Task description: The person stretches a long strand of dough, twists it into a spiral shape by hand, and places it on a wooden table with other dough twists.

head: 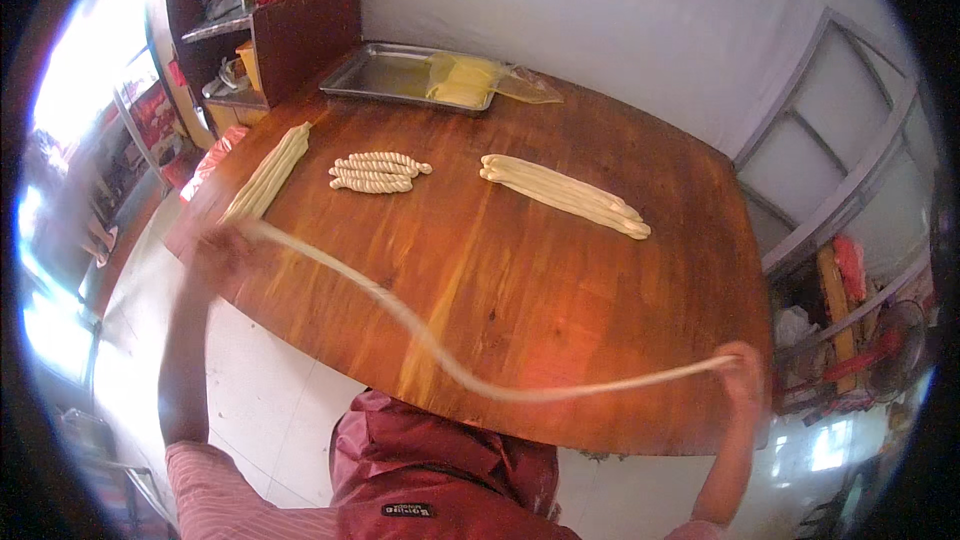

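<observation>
A long thin dough rope [420,330] runs in a slack curve between my two hands, over the front of the wooden table [480,277]. My left hand [229,244], blurred, has hold of one end near the table's left edge. At the front right, my right hand [739,375] pinches the other end. Close beyond my left hand lies a bundle of straight dough strips [271,169]. Several twisted dough pieces [379,172] rest side by side to its right. Another bundle of dough strips [562,193] lies farther right, at a slant.
A metal baking tray [367,64] stands at the back, with dough under a yellowish plastic bag [465,79] in its right part. Dark shelving [307,37] borders the back left. A white wall [600,7] rises behind the table; a grey metal frame [832,195] leans at right.
</observation>
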{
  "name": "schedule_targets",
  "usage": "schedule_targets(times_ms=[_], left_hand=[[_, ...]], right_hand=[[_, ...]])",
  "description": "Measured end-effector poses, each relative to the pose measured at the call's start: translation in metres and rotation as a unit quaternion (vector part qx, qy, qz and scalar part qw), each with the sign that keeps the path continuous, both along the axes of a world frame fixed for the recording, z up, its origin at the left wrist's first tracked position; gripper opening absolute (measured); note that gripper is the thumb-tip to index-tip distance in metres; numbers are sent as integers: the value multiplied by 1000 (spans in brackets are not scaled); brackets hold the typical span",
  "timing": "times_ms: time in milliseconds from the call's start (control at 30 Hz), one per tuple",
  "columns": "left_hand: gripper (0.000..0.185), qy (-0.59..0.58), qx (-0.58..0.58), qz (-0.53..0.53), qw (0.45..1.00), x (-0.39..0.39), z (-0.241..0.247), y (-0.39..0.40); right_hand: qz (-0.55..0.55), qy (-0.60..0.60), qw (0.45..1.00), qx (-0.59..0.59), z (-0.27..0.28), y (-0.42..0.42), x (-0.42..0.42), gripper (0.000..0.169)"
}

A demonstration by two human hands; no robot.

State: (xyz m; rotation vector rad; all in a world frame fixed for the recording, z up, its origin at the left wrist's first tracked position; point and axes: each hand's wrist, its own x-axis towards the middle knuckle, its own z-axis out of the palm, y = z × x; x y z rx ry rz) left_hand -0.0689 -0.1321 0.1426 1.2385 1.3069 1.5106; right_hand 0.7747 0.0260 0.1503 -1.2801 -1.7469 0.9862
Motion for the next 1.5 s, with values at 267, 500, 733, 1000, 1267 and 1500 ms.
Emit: schedule_targets(times_ms=[267,500,733,1000,1267,1500], left_hand=[[23,569,-75,364,734,-48,-143,79],[60,687,-149,395,592,111,-214,99],[62,497,-513,67,696,60,-111,109],[61,692,-115,165,693,215,-180,-15],[12,-206,-206,-37,956,92,-63,-41],[13,598,0,334,729,10,-132,36]], right_hand=[[-188,-405,891,-81,-77,-41,117,25],[-70,-306,931,-187,-70,-33,33,20],[-183,-93,967,-150,-114,45,-42,39],[46,-232,903,360,-154,70,-275,30],[113,-66,989,-63,-66,49,-188,21],[-51,-388,917,-78,-56,18,-65,19]])
